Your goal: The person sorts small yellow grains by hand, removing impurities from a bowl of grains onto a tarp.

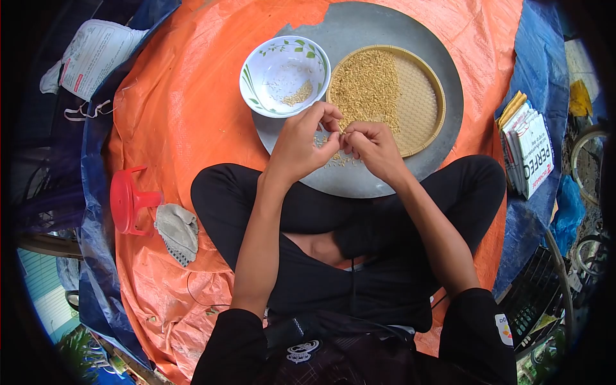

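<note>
My left hand (pixel 300 142) and my right hand (pixel 373 149) meet fingertip to fingertip above the front of a round grey metal tray (pixel 437 144). The fingers of both are curled into a pinch; whatever is between them is too small to make out. Just beyond my right hand lies a round woven bamboo basket (pixel 420 96), its left part covered with golden unhusked grains (pixel 364 83). A white bowl with green leaf patterns (pixel 260 70) stands beyond my left hand, holding a small heap of grains (pixel 299 94) and pale bits. Some loose grains (pixel 340 160) lie on the tray below my hands.
An orange tarpaulin (pixel 186 83) spreads under the tray and my crossed legs. On the left are a red plastic stool (pixel 128 200) and a grey cloth (pixel 178 231). A stack of folded printed sacks or packets (pixel 527 147) stands at the right, by a blue tarpaulin (pixel 542 70).
</note>
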`<state>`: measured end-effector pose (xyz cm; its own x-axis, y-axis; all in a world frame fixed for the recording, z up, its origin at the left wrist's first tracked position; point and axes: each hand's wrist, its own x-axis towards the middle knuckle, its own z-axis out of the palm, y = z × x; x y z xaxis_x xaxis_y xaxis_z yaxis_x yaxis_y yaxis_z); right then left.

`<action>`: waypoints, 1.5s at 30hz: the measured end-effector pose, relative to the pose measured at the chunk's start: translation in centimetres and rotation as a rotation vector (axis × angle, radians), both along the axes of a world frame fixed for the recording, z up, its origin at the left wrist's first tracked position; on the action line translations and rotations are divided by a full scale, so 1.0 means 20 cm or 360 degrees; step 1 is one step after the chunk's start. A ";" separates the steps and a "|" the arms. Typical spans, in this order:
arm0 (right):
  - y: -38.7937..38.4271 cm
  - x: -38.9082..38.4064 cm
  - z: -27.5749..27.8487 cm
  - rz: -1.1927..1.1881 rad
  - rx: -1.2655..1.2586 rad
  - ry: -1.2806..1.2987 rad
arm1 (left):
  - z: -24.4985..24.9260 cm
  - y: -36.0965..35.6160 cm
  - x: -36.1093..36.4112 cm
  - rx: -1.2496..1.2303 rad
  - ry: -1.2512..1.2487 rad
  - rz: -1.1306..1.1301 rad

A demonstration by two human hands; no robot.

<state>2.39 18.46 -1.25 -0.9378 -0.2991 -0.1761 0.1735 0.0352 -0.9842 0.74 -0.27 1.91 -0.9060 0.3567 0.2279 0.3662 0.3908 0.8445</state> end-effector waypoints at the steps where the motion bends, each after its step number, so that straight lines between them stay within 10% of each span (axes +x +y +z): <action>1: 0.01 0.00 0.00 0.0002 -0.0004 0.0010 | 0.00 0.00 0.00 0.0018 0.0007 -0.0002; 26: 0.01 0.00 0.01 0.0196 -0.0332 -0.0151 | 0.07 -0.02 0.02 0.0081 0.0034 -0.0121; 35: -0.02 0.00 0.02 0.0188 0.0436 0.0442 | 0.06 -0.02 0.03 0.0001 -0.0104 -0.0077; 45: -0.03 0.01 0.00 0.0112 0.0411 0.0477 | 0.05 -0.02 0.03 -0.0088 -0.0030 -0.0116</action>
